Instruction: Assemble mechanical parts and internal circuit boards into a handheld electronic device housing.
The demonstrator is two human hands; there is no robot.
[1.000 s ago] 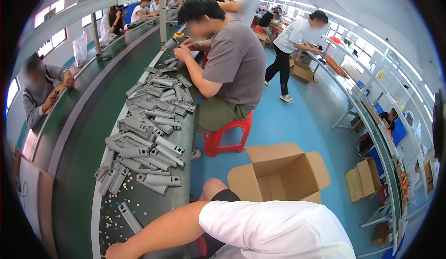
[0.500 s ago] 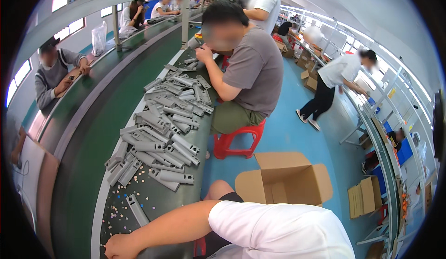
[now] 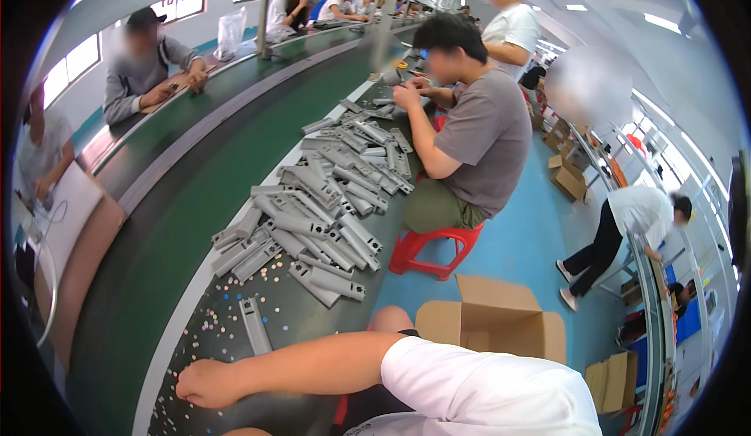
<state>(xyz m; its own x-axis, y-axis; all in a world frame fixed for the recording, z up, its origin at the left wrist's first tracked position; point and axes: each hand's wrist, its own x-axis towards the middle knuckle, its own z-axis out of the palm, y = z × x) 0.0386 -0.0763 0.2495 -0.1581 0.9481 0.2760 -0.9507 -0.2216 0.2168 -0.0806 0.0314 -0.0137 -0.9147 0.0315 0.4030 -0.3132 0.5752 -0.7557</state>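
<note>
My right hand reaches across from the right, its bare forearm below a white sleeve. It rests low over the dark work surface, knuckles up and fingers curled under. Whatever the fingers hold, if anything, is hidden beneath the hand. Small round discs, pale, blue and other colours, lie scattered around it. Just beyond my forearm lies a single grey channel-shaped part. A sliver of skin at the lower edge, below the forearm, may belong to my left arm; its fingers do not show.
Farther along lies a heap of similar grey parts. A green conveyor belt runs along the left. To the right stand an open cardboard box and a red stool with a seated co-worker. More people work across the belt.
The view has shifted, so the heap and co-worker appear farther right. My right hand stays low among the discs. The seated co-worker's hands have moved down from the face.
</note>
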